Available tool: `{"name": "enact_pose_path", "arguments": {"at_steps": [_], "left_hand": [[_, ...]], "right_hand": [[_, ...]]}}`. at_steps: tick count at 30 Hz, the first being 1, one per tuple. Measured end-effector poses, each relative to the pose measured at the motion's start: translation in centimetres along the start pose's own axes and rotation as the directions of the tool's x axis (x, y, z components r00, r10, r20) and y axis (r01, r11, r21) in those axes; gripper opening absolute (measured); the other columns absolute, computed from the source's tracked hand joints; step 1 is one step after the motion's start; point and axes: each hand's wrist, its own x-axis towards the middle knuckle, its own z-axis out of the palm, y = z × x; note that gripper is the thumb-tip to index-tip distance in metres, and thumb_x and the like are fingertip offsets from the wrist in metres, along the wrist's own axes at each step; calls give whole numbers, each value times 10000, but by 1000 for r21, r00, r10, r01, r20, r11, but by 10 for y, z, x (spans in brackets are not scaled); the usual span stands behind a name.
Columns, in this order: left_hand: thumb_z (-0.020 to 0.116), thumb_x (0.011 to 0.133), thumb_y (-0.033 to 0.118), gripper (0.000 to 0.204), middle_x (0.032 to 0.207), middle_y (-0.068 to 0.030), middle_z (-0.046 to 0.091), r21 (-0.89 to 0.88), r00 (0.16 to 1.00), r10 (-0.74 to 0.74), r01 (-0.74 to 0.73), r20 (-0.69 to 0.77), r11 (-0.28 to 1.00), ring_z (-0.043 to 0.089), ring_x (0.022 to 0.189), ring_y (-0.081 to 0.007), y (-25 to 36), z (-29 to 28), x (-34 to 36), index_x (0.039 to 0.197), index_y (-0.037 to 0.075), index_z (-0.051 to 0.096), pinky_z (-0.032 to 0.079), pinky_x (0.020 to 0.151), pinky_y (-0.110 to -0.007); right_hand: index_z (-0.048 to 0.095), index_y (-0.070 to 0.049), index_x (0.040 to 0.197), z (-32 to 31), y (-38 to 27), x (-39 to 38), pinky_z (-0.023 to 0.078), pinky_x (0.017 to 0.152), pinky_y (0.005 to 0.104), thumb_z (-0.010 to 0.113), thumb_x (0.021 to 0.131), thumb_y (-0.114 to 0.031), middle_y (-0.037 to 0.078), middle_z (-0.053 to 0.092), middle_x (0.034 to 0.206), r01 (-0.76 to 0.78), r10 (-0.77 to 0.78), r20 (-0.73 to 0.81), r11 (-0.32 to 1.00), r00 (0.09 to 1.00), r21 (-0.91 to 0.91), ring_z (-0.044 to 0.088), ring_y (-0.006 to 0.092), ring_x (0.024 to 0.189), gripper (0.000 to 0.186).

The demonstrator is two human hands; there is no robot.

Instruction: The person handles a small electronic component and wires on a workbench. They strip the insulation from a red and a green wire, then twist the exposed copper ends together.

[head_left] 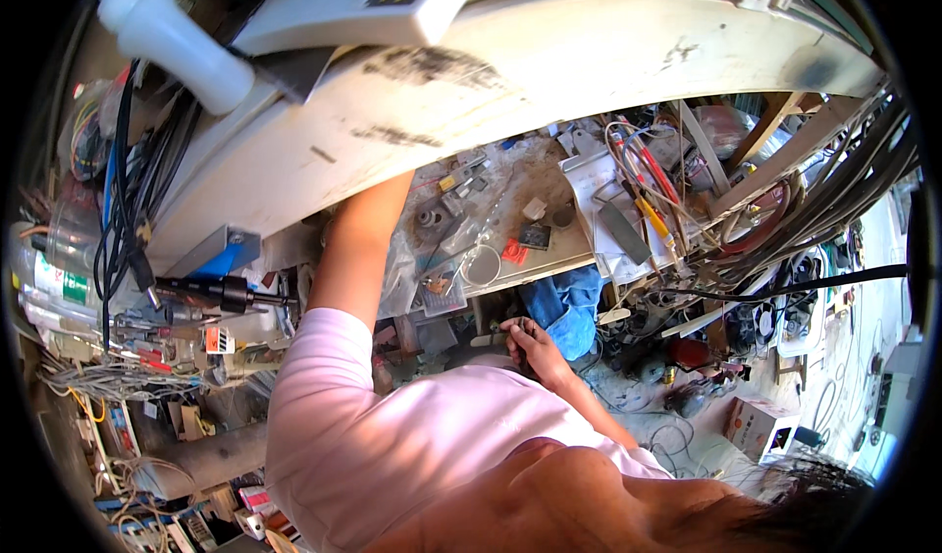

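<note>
My left forearm [373, 219] reaches up and away over the bench, and the hand itself is hidden behind a broad, smudged white panel [549, 48]. Low in front of my body, my right hand [533, 345] is closed, with its fingers curled together. A pale, thin strip [486, 340] shows beside its fingertips, but I cannot make out what the hand grips. Just beyond that hand, blue cloth [566, 308] hangs at the bench's front edge. On the cluttered workbench [549, 259] are a round clear ring-like container [481, 265], a small red piece [514, 251] and a dark square piece [535, 236].
A white plastic bottle [182, 48] stands on the panel at upper left. Pens, wires and a grey bar lie on white papers [594, 185]. Thick black cables [824, 219] hang at right. A black-bodied tool [231, 293] juts out at left. A printed box [760, 425] sits on the floor.
</note>
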Motion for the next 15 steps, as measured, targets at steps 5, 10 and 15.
{"name": "enact_pose_path", "arguments": {"at_steps": [5, 10, 15], "left_hand": [[615, 882, 339, 387, 1023, -63, 606, -16, 999, 17, -17, -32, 1000, 540, 955, -147, 3, 8, 9, 1110, 28, 586, 425, 832, -273], [624, 876, 349, 403, 1029, -64, 613, -45, 999, 21, -24, -48, 999, 543, 965, -147, 10, 11, 10, 1116, 27, 590, 424, 844, -275], [632, 870, 359, 419, 1035, -64, 621, -120, 999, 19, -23, -31, 992, 545, 976, -147, 21, 6, 0, 1122, 26, 594, 424, 856, -277]], "right_hand": [[536, -53, 1099, -8, 4, -5, 383, 629, 209, 437, 991, -220, -22, 486, 761, 10, -11, -69, 1000, 998, -16, 448, 77, 687, 222], [537, -60, 1097, -14, 8, -9, 386, 628, 211, 435, 991, -225, -23, 488, 770, 35, -36, -80, 999, 996, -6, 451, 79, 690, 221], [531, -58, 1096, -14, 8, -9, 385, 628, 210, 435, 990, -234, -20, 487, 774, 52, -56, -86, 997, 995, -55, 450, 79, 691, 227]]}}
